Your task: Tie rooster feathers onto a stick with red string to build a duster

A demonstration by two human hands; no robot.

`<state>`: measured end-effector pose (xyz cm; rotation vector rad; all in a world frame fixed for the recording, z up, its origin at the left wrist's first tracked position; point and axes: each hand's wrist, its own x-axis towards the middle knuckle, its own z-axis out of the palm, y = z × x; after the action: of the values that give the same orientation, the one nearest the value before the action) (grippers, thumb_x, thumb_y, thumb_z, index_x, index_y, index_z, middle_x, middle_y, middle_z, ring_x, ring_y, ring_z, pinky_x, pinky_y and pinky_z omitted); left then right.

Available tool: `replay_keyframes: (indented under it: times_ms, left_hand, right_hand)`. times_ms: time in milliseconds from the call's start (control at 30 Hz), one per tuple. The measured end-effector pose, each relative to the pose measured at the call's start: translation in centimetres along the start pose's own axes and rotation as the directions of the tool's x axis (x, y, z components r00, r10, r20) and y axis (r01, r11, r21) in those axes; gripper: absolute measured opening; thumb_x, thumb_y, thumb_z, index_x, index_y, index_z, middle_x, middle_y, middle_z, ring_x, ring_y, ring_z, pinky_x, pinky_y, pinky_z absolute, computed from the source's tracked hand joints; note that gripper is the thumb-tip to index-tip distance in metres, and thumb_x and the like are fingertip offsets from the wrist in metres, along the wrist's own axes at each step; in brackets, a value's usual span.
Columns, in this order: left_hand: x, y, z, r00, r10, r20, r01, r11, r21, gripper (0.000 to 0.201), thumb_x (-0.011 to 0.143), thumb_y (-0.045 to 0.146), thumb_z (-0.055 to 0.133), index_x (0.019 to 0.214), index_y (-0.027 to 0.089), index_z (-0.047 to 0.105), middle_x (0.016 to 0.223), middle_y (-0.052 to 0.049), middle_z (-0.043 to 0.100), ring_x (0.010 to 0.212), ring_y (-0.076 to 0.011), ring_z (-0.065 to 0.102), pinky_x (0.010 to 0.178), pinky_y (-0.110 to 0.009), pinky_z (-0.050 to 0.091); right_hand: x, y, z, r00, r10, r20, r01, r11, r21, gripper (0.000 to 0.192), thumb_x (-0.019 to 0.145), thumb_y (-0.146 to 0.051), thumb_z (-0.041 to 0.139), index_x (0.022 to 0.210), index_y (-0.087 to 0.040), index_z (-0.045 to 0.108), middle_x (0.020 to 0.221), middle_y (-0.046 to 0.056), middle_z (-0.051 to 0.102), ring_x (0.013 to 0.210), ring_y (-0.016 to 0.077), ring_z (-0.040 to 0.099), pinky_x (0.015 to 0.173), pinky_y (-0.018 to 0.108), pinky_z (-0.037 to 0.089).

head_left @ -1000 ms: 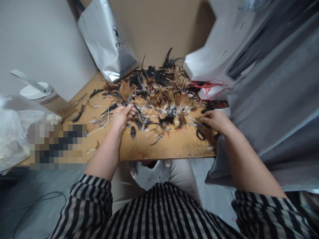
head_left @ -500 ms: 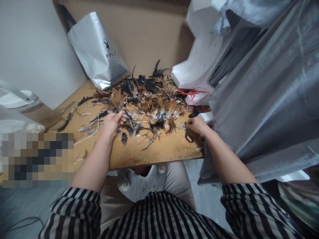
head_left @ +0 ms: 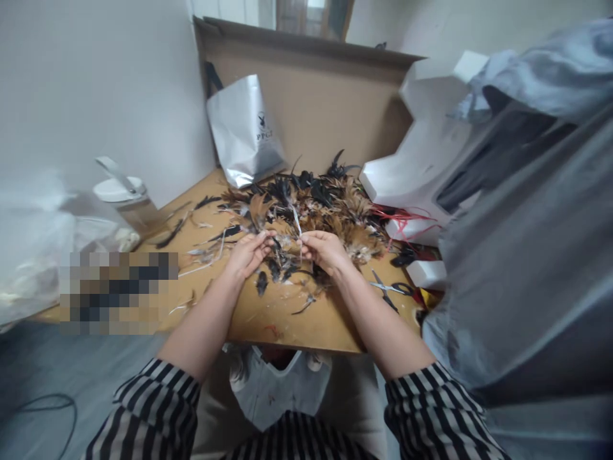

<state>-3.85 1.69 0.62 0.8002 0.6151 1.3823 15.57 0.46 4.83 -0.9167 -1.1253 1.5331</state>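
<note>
A heap of brown, black and white feathers (head_left: 325, 204) covers the back of a wooden board (head_left: 306, 322). My left hand (head_left: 249, 252) rests at the heap's near left edge, fingers curled on some feathers. My right hand (head_left: 325, 249) is close beside it and pinches a pale feather (head_left: 297, 227) that stands up between thumb and fingers. Black-handled scissors (head_left: 390, 289) lie on the board to the right, apart from both hands.
A silver bag (head_left: 244, 131) leans on a cardboard wall behind. White foam blocks (head_left: 416, 172) and red strings (head_left: 407, 217) sit at the right, beside grey cloth (head_left: 527, 255). A white lidded container (head_left: 122, 191) stands left. A white bag (head_left: 282, 390) hangs under the board's front edge.
My right hand left the scissors at the right and moved to the middle, where it now pinches a pale feather. The view tilted up and shifted.
</note>
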Motion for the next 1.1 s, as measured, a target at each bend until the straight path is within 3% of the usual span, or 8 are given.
replay_keyframes:
  times_ms: [167,500,700,933,1100]
  left_hand:
    - [0.4,0.1,-0.4,1.000,0.006,-0.025,-0.007,0.999,-0.035,0.012,0.070,0.016,0.065,0.080,0.008,0.066,0.097,-0.011,0.067,0.071,-0.0096,0.062,0.059,-0.017,0.048]
    - [0.5,0.1,-0.3,0.993,0.047,-0.109,-0.053,0.997,-0.058,0.013,0.063,0.017,0.071,0.069,0.008,0.064,0.083,-0.010,0.067,0.071,-0.0120,0.061,0.061,-0.020,0.047]
    - [0.4,-0.2,-0.3,0.998,0.049,-0.050,-0.047,0.998,0.040,0.021,0.062,0.025,0.073,0.072,0.008,0.066,0.076,-0.009,0.067,0.059,-0.0101,0.058,0.059,-0.023,0.045]
    - [0.2,-0.2,0.5,0.979,0.102,-0.178,-0.055,0.967,0.250,0.026,0.055,0.034,0.076,0.064,0.011,0.067,0.064,-0.005,0.065,0.055,-0.0087,0.053,0.051,-0.019,0.039]
    - [0.0,-0.3,0.8,0.977,0.126,-0.169,-0.064,0.940,0.335,0.030,0.052,0.039,0.076,0.062,0.012,0.066,0.058,-0.004,0.063,0.053,-0.0088,0.050,0.050,-0.020,0.035]
  right_hand:
    - [3.0,2.5,3.0,0.998,0.054,0.018,-0.054,0.998,0.009,0.014,0.059,-0.020,0.069,0.070,-0.012,0.063,0.063,0.003,0.065,0.049,0.0074,0.058,0.040,0.014,0.044]
    - [4.2,4.0,3.9,0.995,0.017,0.094,-0.007,0.995,-0.101,0.018,0.057,-0.024,0.069,0.068,-0.013,0.058,0.060,0.002,0.064,0.049,0.0091,0.059,0.043,0.016,0.045]
    - [3.6,4.2,4.5,0.995,0.006,0.098,0.014,0.980,-0.199,0.021,0.058,-0.028,0.068,0.068,-0.014,0.056,0.058,0.001,0.062,0.049,0.0107,0.059,0.042,0.019,0.044]
    - [3.8,2.7,3.8,0.990,-0.129,-0.066,0.115,0.977,-0.179,0.027,0.060,-0.035,0.068,0.077,-0.015,0.062,0.050,-0.004,0.054,0.042,0.0061,0.045,0.040,0.018,0.031]
    - [4.0,2.7,3.7,0.992,-0.118,-0.053,0.109,0.982,-0.154,0.027,0.057,-0.034,0.069,0.074,-0.014,0.065,0.053,-0.003,0.056,0.044,0.0061,0.041,0.044,0.020,0.030]
